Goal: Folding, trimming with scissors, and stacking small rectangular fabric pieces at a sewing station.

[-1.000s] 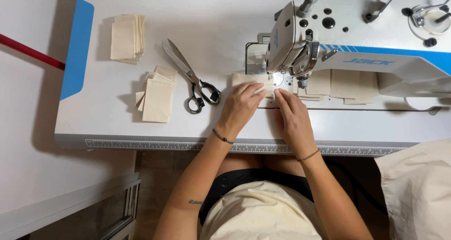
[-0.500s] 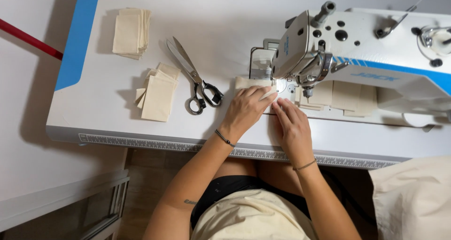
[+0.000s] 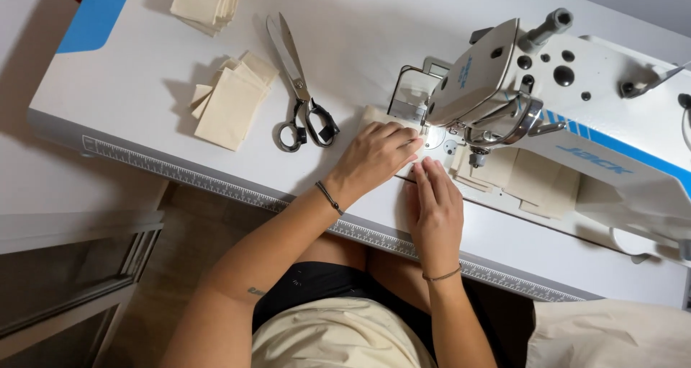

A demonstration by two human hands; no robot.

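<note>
A small cream fabric piece [image 3: 376, 114] lies on the white sewing table [image 3: 144, 101] under the head of a white sewing machine [image 3: 547, 87]. My left hand [image 3: 374, 155] lies flat on this piece, fingers pointing toward the needle area. My right hand [image 3: 434, 206] rests beside it, fingertips pressing the fabric edge just in front of the presser foot [image 3: 471, 158]. More cream fabric [image 3: 533, 181] lies sewn behind the needle, under the machine arm.
Large scissors [image 3: 299, 87] lie left of my hands. A stack of cream squares [image 3: 230, 105] sits further left, and another pile [image 3: 209, 1] at the table's far edge. A ruler strip [image 3: 216, 184] runs along the front edge. Cream cloth [image 3: 612, 335] hangs at the lower right.
Both hands stay on the fabric at the needle. The view has swung and tilted, so the table and machine now appear slanted and shifted in the picture.
</note>
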